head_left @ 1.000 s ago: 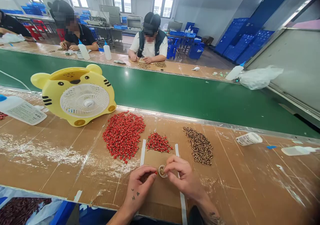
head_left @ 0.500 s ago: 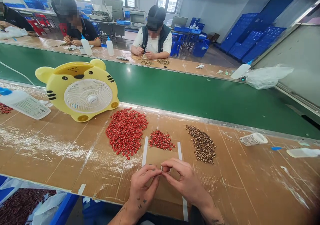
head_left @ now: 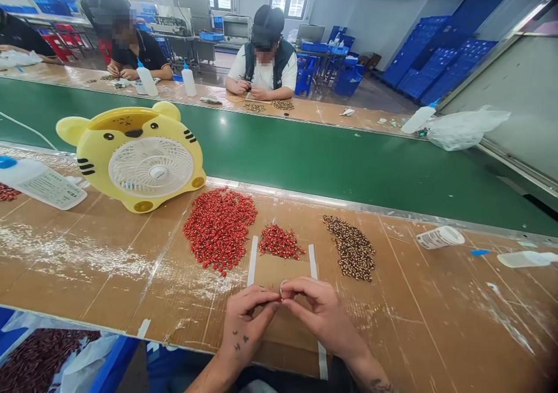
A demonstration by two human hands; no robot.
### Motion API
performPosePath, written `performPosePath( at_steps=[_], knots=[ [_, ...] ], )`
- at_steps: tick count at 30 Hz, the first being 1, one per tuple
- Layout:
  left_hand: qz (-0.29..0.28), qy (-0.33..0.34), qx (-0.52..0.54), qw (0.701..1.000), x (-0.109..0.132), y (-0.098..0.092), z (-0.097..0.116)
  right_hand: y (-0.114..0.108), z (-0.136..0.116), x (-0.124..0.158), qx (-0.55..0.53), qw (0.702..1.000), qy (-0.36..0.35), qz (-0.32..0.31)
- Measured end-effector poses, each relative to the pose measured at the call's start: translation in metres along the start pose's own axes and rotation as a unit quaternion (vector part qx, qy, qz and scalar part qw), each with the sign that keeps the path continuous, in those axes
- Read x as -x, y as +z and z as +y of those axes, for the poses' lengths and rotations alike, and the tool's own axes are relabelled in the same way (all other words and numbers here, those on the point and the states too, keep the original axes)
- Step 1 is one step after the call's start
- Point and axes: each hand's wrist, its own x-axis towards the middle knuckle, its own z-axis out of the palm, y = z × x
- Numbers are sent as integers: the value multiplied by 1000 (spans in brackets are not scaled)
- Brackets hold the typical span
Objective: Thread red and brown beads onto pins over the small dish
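Observation:
My left hand (head_left: 249,318) and my right hand (head_left: 317,311) meet over a cardboard pad (head_left: 290,339) edged with white tape. Their fingertips pinch together at a tiny red piece (head_left: 279,299), mostly hidden by the fingers. What else the right fingertips hold is too small to make out. Just beyond the hands lies a small heap of red pieces with dark and light tips (head_left: 279,242). A bigger heap of the same red pieces (head_left: 220,227) spreads to its left. To the right is a heap of small dark brown and gold pieces (head_left: 350,249).
A yellow tiger-faced fan (head_left: 143,157) and a labelled bottle (head_left: 47,185) stand left. At right lie a white tub (head_left: 440,238) and a squeeze bottle (head_left: 525,258). Beyond runs a green conveyor belt (head_left: 305,154), with co-workers seated across it. A bin of dark red pieces (head_left: 39,358) sits lower left.
Both hands stay pinched together, with their fingertips slightly shifted; a bit of red now shows between them. The view has tilted slightly. The heaps look the same.

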Motion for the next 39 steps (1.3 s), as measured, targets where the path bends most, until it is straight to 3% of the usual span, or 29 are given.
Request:
performPosePath(
  at_steps=[5, 15, 24, 29, 32, 35, 37, 39],
  knots=[
    [-2, -30, 9, 1000, 1, -1, 2, 4, 8, 2, -132, 989, 69, 21],
    [-17, 3, -21, 1000, 9, -1, 2, 9, 5, 5, -191, 976, 105, 23],
    [38, -19, -5, 999, -5, 4, 9, 9, 8, 1, -169, 983, 58, 51],
    [-32, -19, -15, 999, -7, 6, 6, 8, 14, 0, -155, 985, 61, 53],
    [-56, 24, -99, 993, -9, -10, -1, -7, 32, -8, -134, 984, 69, 91],
    [13, 99, -269, 958, -11, -43, -13, -31, 58, -23, -69, 981, 83, 163],
    [50, 87, -375, 922, -12, -66, -24, -43, 72, -32, 16, 981, 102, 163],
    [30, 48, -436, 898, -10, -83, -34, -48, 80, -38, 53, 982, 107, 149]
  ],
)
